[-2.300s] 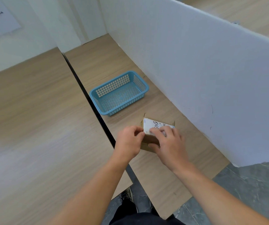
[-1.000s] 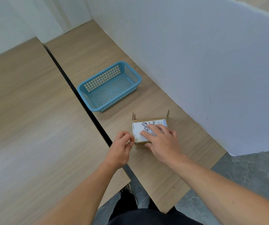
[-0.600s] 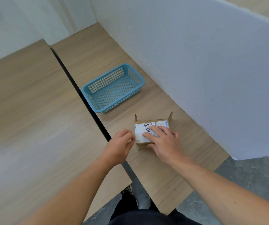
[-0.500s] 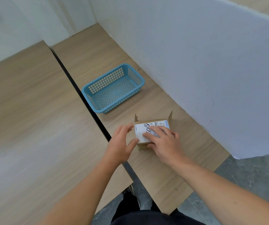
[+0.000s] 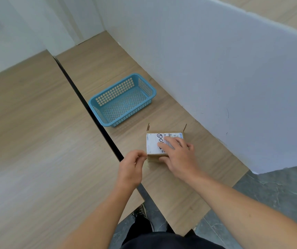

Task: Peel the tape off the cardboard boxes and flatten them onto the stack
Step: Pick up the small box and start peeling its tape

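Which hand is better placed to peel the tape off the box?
Left. The left hand has its fingertips curled at the near left corner of the cardboard box, ready to pinch and peel; the right hand lies flat on top, steadying it.

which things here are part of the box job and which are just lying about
In the job: cardboard box, right hand pressing its top, left hand at its near left corner.
Lying about: blue basket, white partition.

I record two wood-grain units, a left table (image 5: 36, 141) and a right table (image 5: 180, 194), parted by a dark gap. On the right table stand a blue plastic basket (image 5: 131, 115) and, nearer me, a small white-labelled cardboard box (image 5: 153, 143), not touching.
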